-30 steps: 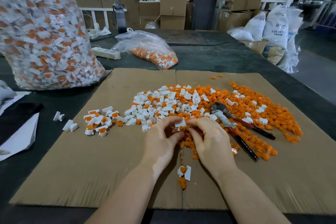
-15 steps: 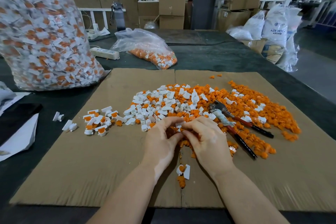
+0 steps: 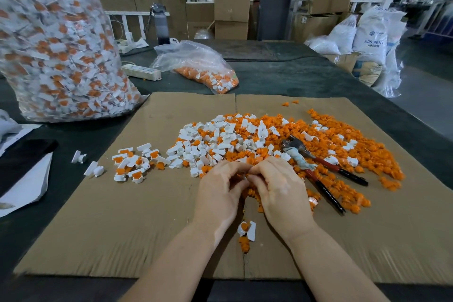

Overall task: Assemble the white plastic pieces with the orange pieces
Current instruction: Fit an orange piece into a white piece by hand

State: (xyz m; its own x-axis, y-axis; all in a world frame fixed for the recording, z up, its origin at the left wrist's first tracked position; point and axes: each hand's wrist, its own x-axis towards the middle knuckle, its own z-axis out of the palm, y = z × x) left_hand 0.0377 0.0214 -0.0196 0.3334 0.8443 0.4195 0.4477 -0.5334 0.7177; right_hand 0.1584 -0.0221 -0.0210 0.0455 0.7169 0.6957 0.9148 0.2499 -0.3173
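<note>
While the left hand (image 3: 221, 187) and right hand (image 3: 279, 186) meet fingertip to fingertip over the near edge of the mixed pile (image 3: 269, 144) at the middle of the cardboard (image 3: 122, 228), both curl around something small; the piece itself is hidden. Judging by that, a white piece is being pressed onto an orange one. Next comes dropping it with the finished pieces (image 3: 132, 162) toward the cardboard's left edge and picking a fresh pair.
</note>
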